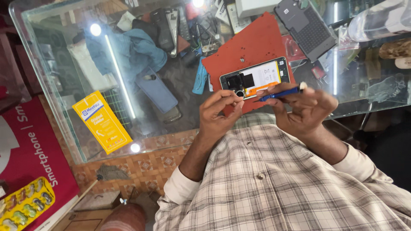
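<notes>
An opened phone (257,77) with its back removed lies on a red mat (248,45) on the glass counter. It shows a white and orange battery and black parts. My left hand (216,115) pinches the phone's near edge with thumb and forefinger, by a round camera ring (240,93). My right hand (306,107) grips a thin blue screwdriver (280,93) with a white cap. The screwdriver lies level just below the phone, and its tip points left toward my left fingers.
A grey phone back cover (306,25) rests at the mat's far right corner. A yellow flat packet (102,122) lies on the glass counter (55,111) to the left. Under the glass sit a blue cloth (137,51), phones and parts. A yellow blister tray (25,205) is at bottom left.
</notes>
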